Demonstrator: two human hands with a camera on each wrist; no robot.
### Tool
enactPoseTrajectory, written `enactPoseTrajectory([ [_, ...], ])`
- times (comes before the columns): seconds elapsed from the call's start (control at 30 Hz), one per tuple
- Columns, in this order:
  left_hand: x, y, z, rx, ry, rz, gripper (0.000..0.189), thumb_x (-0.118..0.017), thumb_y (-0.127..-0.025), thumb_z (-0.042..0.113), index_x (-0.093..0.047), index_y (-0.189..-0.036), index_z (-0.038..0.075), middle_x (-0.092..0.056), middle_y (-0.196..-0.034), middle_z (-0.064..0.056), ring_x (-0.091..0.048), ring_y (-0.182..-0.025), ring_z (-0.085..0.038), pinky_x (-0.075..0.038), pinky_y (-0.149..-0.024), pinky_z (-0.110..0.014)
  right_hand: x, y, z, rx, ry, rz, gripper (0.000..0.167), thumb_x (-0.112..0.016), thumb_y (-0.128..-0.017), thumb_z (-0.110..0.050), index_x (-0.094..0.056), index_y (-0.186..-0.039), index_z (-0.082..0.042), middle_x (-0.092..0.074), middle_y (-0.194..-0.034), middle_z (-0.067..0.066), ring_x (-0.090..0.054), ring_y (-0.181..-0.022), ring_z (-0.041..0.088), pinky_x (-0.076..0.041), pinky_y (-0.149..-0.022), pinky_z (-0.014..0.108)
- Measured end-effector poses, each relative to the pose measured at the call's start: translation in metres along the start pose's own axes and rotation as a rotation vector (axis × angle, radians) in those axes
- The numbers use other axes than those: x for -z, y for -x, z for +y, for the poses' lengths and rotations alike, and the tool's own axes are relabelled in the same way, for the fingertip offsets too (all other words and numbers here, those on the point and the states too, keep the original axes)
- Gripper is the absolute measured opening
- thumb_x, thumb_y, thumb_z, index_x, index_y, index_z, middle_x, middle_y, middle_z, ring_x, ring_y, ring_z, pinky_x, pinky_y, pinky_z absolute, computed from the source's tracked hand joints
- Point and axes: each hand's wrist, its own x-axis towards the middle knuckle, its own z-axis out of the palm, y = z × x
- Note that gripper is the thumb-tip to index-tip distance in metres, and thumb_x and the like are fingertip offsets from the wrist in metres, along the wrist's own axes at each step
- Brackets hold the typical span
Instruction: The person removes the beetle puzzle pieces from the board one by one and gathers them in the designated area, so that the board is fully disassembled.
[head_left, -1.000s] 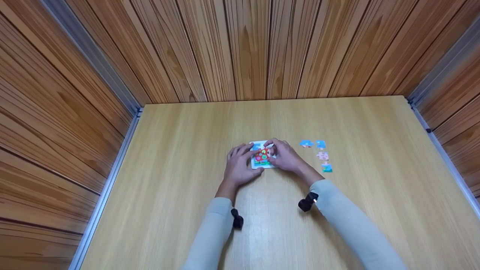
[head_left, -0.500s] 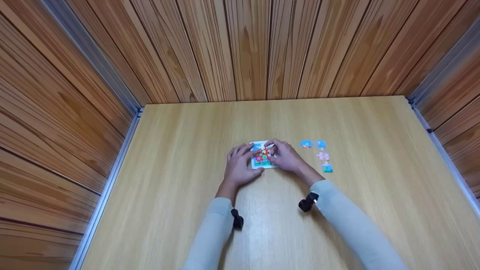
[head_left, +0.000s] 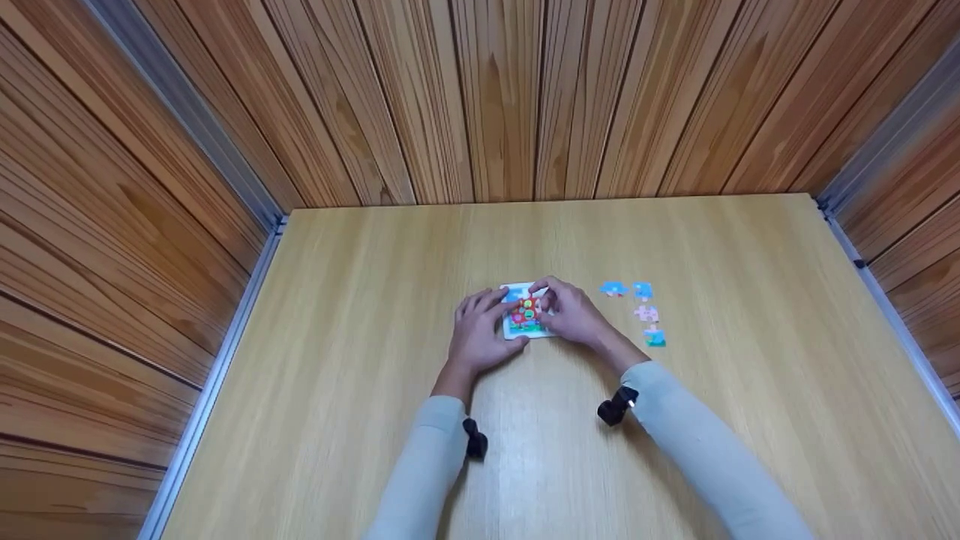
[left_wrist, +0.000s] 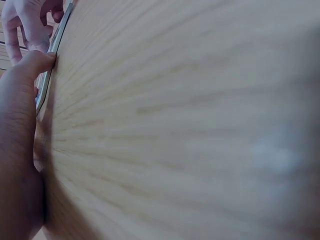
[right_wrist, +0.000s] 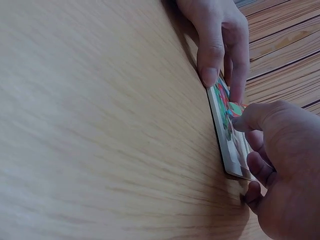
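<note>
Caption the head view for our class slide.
Left hand and right hand on a small puzzle, with four loose pieces on the table beside it.

A white-rimmed puzzle board [head_left: 539, 337] with a red, blue and green picture lies on the counter [head_left: 360, 315]. At its left is the left hand [head_left: 478, 330], thumb by the near edge, fingertips over the picture. The right hand [head_left: 574, 313] bends over its right side; what its fingertips hold is too small to tell. Right of the board lie four loose pieces: two mostly blue [head_left: 613, 288] [head_left: 643, 289], a pink [head_left: 646, 313], a blue-green [head_left: 655, 339].
</note>
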Motion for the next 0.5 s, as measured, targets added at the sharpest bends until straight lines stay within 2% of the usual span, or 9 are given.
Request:
enactPoseTrajectory([
  [0.33,-0.0008,-0.0004,0.0001,-0.001,0.002,-0.005,0.071,-0.078,-0.092,0.058,-0.07,-0.154,0.023,-0.052,-0.176,-0.006,-0.04,-0.165,-0.039,-0.021,-0.14,-0.069,0.0039,0.0031,-0.0012,-0.014,0.01,-0.012,0.041,-0.074,-0.1,0.003,-0.066,-0.139,-0.004,-0.064,-0.102,0.006,-0.055,-0.09,0.016,-0.044,-0.08,0.023],
  [0.5,-0.0003,-0.0004,0.0001,-0.005,0.015,0.001,0.071,-0.08,-0.091,0.056,-0.071,-0.153,0.022,-0.052,-0.176,-0.007,-0.04,-0.165,-0.039,-0.021,-0.14,-0.069,0.0079,0.0063,0.0003,0.009,0.017,0.0,0.039,-0.075,-0.099,0.004,-0.067,-0.137,-0.001,-0.066,-0.1,0.008,-0.055,-0.085,0.013,-0.043,-0.075,0.02],
])
